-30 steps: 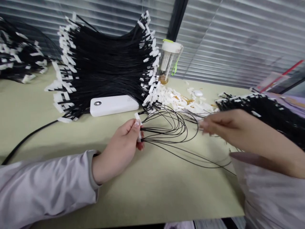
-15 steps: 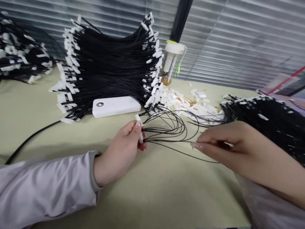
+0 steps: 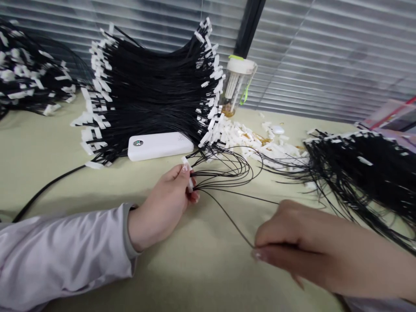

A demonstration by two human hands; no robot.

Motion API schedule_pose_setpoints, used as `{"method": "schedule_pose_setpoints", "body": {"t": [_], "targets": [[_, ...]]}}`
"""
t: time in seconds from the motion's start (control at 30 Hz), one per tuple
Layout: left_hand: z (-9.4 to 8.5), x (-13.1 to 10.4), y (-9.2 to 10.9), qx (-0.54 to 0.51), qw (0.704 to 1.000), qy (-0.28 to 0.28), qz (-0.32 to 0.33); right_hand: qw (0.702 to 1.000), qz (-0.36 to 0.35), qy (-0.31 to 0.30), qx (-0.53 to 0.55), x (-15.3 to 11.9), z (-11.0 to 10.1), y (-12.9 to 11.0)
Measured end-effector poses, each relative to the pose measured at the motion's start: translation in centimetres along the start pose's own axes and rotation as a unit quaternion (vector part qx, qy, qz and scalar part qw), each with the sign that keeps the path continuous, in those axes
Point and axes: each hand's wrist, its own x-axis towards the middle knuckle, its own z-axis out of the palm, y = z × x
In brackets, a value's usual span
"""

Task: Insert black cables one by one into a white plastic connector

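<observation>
Between the thumb and fingers of my left hand (image 3: pixel 164 206) is a white connector strip (image 3: pixel 188 174), tilted upright. Several thin black wires (image 3: pixel 227 173) run out of its right side and loop back toward the big cable bundle. One single black wire (image 3: pixel 225 212) stretches from the lower end of the strip down to the right. Its far part is pinched in the fingertips of my right hand (image 3: pixel 292 247), which is closed and slightly blurred. Another wire passes just above the right knuckles.
Behind my left hand lie a white power bank (image 3: pixel 159 146) and a large black cable bundle (image 3: pixel 156 82) with white ends. Loose white pieces (image 3: pixel 260 143) and a clear bottle (image 3: pixel 238 82) are beyond. A second bundle (image 3: pixel 370 169) lies right, another pile (image 3: pixel 29 73) far left.
My right hand has moved down and slightly left, and the wire at its fingertips now slants downward. My left hand keeps its hold on the white strip, almost in place.
</observation>
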Motion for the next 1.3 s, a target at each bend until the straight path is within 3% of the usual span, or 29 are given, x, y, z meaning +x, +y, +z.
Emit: {"method": "schedule_pose_setpoints", "body": {"t": [0.07, 0.1, 0.17, 0.2, 0.3, 0.37, 0.43, 0.47, 0.53, 0.63, 0.77, 0.83, 0.93, 1.1, 1.3], "targets": [[0.0, 0.0, 0.1, -0.018, 1.0, 0.002, -0.006, 0.987, 0.069, -0.089, 0.115, 0.8, 1.3, 0.2], [0.0, 0.0, 0.2, -0.025, 1.0, 0.005, -0.007, 0.974, 0.109, -0.076, 0.185, 1.4, 1.9, 0.5], [0.0, 0.0, 0.3, -0.034, 0.999, 0.012, -0.005, 0.93, 0.152, 0.042, 0.331, 2.7, 2.8, 1.5], [0.0, 0.0, 0.4, -0.036, 0.999, 0.015, -0.005, 0.895, 0.157, 0.107, 0.404, 3.3, 2.9, 2.2], [0.0, -0.1, 0.5, -0.033, 0.999, 0.021, -0.021, 0.757, 0.126, 0.292, 0.571, 4.4, 2.0, 4.0], [-0.1, -0.1, 0.5, -0.023, 0.999, 0.02, -0.023, 0.683, 0.091, 0.404, 0.601, 4.4, 0.4, 4.7], [-0.2, -0.1, 0.4, -0.007, 1.0, 0.011, -0.012, 0.642, 0.063, 0.479, 0.595, 3.7, -1.5, 4.8], [-0.3, -0.1, 0.3, 0.004, 1.0, 0.004, -0.003, 0.637, 0.056, 0.494, 0.589, 3.1, -2.4, 4.6], [-0.6, -0.1, 0.1, 0.036, 0.999, -0.013, 0.016, 0.654, 0.042, 0.499, 0.568, 1.9, -3.8, 3.9], [-0.7, -0.2, -0.3, 0.104, 0.993, -0.044, 0.039, 0.762, -0.012, 0.465, 0.451, 0.8, -3.8, 2.4], [-0.5, -0.6, -0.6, 0.189, 0.977, -0.085, 0.047, 0.906, -0.03, 0.385, 0.175, 1.6, -1.2, 0.8], [-0.4, -0.9, -0.6, 0.209, 0.972, -0.096, 0.051, 0.948, -0.042, 0.314, 0.032, 2.4, 0.2, 0.5], [-0.3, -1.1, -0.6, 0.222, 0.968, -0.11, 0.046, 0.957, -0.098, 0.268, -0.057, 3.2, 1.5, 0.4], [-0.4, -1.1, -0.7, 0.222, 0.966, -0.123, 0.038, 0.941, -0.11, 0.31, -0.078, 3.2, 1.8, 0.5], [-0.4, -1.2, -0.6, 0.211, 0.968, -0.13, 0.025, 0.941, -0.114, 0.309, -0.072, 3.3, 1.9, 0.5]]}}
